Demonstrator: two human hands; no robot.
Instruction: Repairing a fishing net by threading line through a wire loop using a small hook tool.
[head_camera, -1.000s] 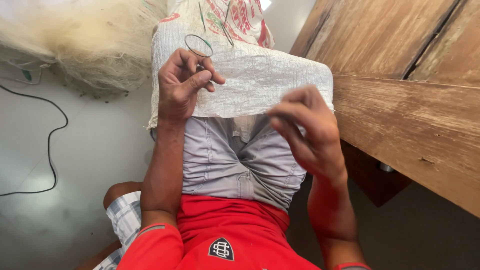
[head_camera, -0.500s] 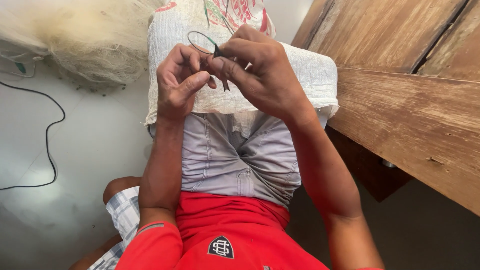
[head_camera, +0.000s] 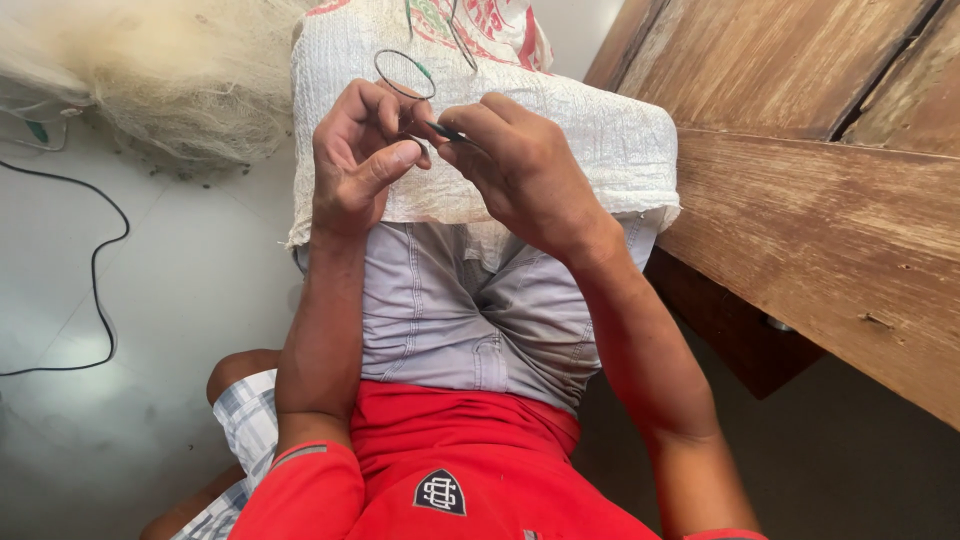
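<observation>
Head view: at upper centre of the frame, the left hand (head_camera: 355, 160) pinches a thin wire loop (head_camera: 404, 73), and the right hand (head_camera: 520, 165) pinches a dark strand (head_camera: 445, 130) beside it, over a white woven sack (head_camera: 600, 130) on the lap. Pale netting (head_camera: 170, 90) lies upper left.

Over a white woven sack (head_camera: 600, 130) on the lap, the left hand (head_camera: 355, 165) pinches a thin wire loop (head_camera: 404, 74); the right hand (head_camera: 520, 170) holds its dark end.
</observation>
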